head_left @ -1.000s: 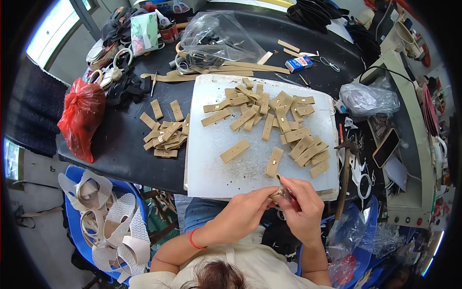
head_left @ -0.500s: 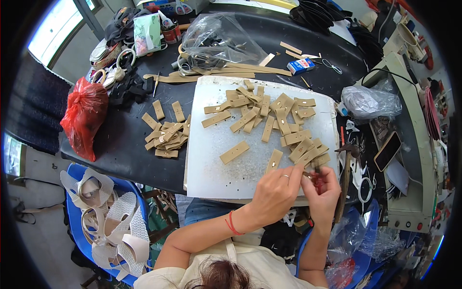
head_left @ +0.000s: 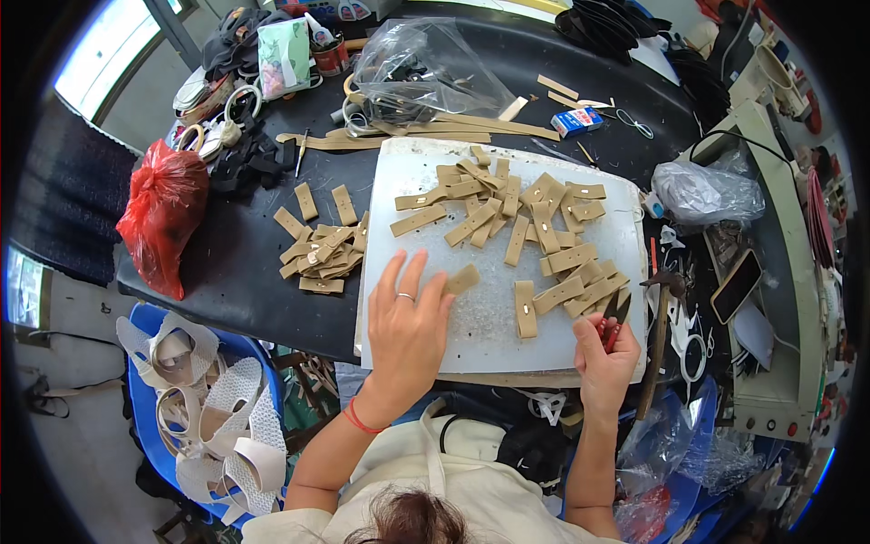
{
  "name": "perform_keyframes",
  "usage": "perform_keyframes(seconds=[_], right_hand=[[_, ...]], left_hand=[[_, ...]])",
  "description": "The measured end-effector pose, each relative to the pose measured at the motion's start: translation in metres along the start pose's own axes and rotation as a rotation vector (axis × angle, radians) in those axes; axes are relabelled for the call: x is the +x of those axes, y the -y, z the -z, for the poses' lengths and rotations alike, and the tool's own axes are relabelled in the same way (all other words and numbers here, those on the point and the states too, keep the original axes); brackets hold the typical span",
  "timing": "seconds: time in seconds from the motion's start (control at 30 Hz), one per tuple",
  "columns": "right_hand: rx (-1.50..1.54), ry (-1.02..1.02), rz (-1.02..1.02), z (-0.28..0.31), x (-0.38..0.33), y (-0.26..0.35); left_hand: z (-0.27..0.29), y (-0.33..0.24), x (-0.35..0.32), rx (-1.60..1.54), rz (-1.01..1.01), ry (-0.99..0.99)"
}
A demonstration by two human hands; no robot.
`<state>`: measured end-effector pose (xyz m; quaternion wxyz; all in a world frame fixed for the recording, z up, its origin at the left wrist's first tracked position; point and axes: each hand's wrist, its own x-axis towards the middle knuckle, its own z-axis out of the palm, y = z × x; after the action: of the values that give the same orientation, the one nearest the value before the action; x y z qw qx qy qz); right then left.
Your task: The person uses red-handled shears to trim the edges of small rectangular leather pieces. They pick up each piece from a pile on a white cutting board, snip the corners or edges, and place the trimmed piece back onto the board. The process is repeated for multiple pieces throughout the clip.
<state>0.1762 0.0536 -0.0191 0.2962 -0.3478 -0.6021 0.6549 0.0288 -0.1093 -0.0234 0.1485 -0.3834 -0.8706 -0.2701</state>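
Note:
My left hand (head_left: 406, 319) is spread over the white board (head_left: 408, 356), its fingers apart. Partly hidden beside its thumb lies a tan strap piece (head_left: 464, 278); I cannot tell whether the hand touches it. My right hand (head_left: 605, 364) is closed around small red-handled pliers (head_left: 614, 323), whose dark jaws point up and away. Many tan strap pieces (head_left: 471, 218) are heaped on the far part of the board, some with small metal fittings. One strap piece (head_left: 526, 310) lies apart, near the board's front edge between my hands.
Left of the board sits another pile of strap pieces (head_left: 328, 252) on the black table. A hammer (head_left: 663, 299) lies by the right edge, with a phone (head_left: 736, 284) beyond it. A blue tub (head_left: 145, 399) of shoe uppers stands at lower left, below a red bag (head_left: 163, 218).
My left hand has moved left, away from the right hand, and opened out over the lone strap piece. My right hand stays near the board's right edge, with the pliers now plainly visible.

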Motion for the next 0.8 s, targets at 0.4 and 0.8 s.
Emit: perform_keyframes(seconds=[0.4,0.8], right_hand=[[-0.544,0.573,0.499,-0.023,-0.010,0.038],[-0.503,0.541,0.446,-0.021,-0.008,0.036]], left_hand=[[0.027,-0.021,-0.007,-1.265,0.498,0.532],[0.032,-0.020,-0.009,-1.286,0.488,0.620]])
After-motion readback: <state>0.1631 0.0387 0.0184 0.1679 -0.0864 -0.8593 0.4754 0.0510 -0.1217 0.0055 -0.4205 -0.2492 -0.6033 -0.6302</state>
